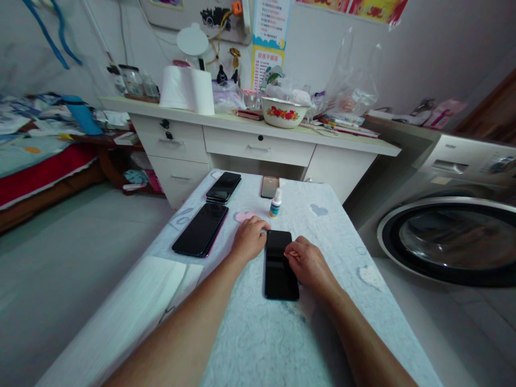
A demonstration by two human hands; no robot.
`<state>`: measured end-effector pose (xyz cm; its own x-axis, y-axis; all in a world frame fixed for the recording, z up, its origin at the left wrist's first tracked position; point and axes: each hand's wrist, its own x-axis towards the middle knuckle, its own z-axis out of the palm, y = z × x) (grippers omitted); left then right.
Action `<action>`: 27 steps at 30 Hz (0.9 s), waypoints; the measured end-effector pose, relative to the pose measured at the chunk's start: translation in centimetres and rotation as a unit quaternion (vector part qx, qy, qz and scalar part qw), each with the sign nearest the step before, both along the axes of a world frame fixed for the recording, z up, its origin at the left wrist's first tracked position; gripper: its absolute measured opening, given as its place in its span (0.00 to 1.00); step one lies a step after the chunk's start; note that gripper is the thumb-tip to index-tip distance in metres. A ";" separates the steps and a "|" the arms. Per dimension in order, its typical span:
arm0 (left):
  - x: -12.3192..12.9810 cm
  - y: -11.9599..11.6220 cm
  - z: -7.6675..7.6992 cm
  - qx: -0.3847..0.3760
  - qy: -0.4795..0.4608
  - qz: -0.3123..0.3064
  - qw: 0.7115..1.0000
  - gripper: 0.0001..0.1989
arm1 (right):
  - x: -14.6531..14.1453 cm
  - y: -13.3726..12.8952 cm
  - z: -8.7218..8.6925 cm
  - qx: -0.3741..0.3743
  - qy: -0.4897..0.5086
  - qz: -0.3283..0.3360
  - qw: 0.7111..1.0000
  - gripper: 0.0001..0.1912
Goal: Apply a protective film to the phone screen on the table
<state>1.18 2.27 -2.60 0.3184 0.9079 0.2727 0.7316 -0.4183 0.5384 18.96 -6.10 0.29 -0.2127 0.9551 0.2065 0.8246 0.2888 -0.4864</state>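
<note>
A black phone (281, 274) lies face up on the patterned cloth of the table (250, 333). At its upper left edge is my left hand (250, 236), fingers bent together and touching the phone's corner; whatever they may hold is hidden. My right hand (307, 259) is over the phone's right side, closed on something small and orange-brown (293, 253) that I cannot make out. Just beyond the phone stands a small white bottle (275, 204) with a blue and yellow label.
Large dark phones (201, 228) lie at the left, with a stack of phones (224, 187) behind them. A brownish phone or case (270, 186) is at the far edge. White cloth or paper (149, 290) lies front left. A desk (258, 141) stands beyond, a washing machine (435, 177) at right.
</note>
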 end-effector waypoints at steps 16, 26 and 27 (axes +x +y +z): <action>0.0 0.0 -0.2 0.009 0.000 0.001 1.000 0.13 | -0.1 0.0 0.1 -0.011 -0.006 -0.025 1.000 0.06; 0.0 -0.1 0.0 -0.004 0.000 0.005 1.000 0.13 | 0.4 0.3 -0.4 0.006 -0.008 -0.080 0.997 0.07; 0.0 -0.1 0.1 -0.006 0.001 0.006 1.000 0.13 | 0.3 0.4 -0.4 0.006 -0.012 -0.083 0.996 0.07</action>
